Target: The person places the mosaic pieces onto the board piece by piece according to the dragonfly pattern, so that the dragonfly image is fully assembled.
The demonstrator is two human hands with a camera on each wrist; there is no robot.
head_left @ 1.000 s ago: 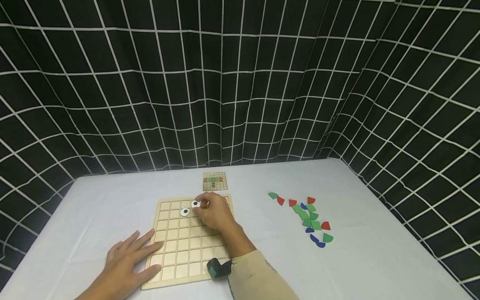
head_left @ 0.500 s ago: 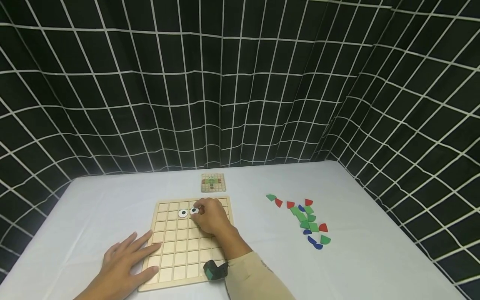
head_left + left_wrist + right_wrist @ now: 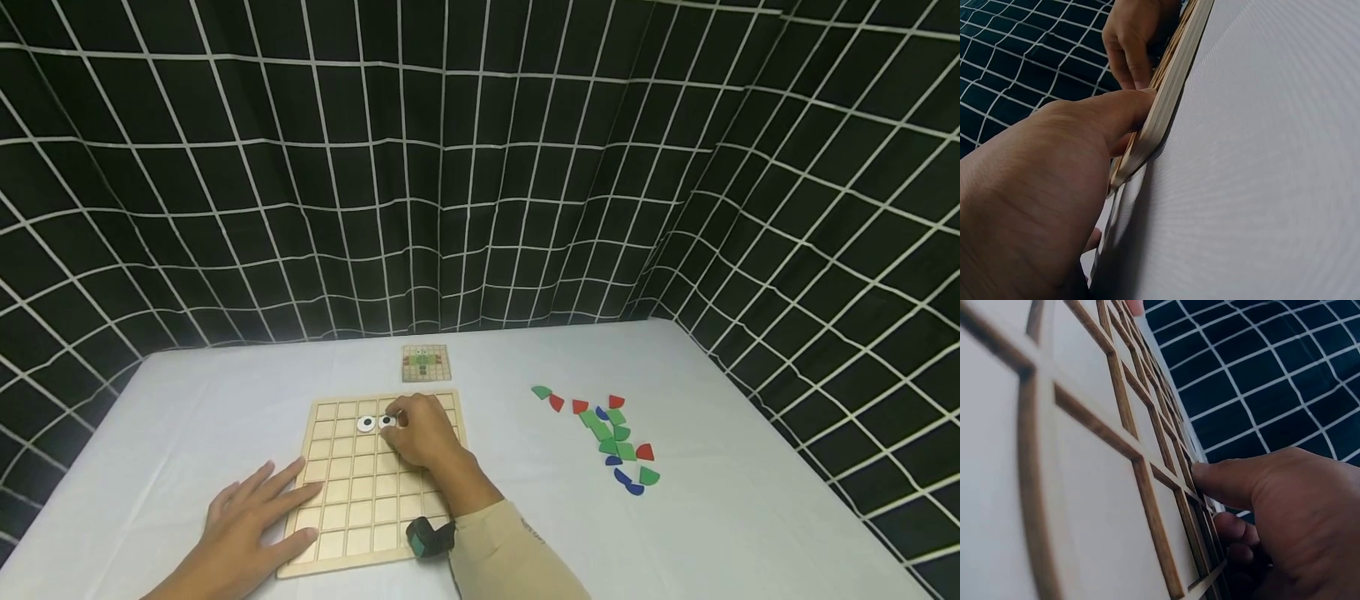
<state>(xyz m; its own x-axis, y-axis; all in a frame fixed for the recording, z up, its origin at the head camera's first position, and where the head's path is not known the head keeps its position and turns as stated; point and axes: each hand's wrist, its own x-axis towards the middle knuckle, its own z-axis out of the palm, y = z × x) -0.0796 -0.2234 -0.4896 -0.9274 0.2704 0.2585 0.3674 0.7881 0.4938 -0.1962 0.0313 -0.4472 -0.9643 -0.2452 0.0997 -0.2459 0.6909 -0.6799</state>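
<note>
A wooden grid board (image 3: 352, 492) lies on the white table, divided into square cells by thin raised strips. Two round white eye pieces with black dots sit side by side in its upper part. My right hand (image 3: 426, 433) pinches the right eye piece (image 3: 386, 422) between thumb and index finger, down at the board. Just to its left, the other eye piece (image 3: 366, 424) lies untouched. With fingers spread, my left hand (image 3: 251, 521) rests on the board's left edge. In the right wrist view the right thumb (image 3: 1222, 478) meets the grid; the eye pieces are hidden there.
Behind the board lies a small pattern card (image 3: 426, 363) printed with a figure on a grid. To the right is a loose group of green pieces (image 3: 600, 427), red pieces (image 3: 645, 452) and blue pieces (image 3: 622, 476). A black grid-patterned curtain (image 3: 480, 167) surrounds the table.
My right hand has brought the eye piece slightly down and toward me, level with the other one. The left hand stays on the board's edge. The view has shifted slightly.
</note>
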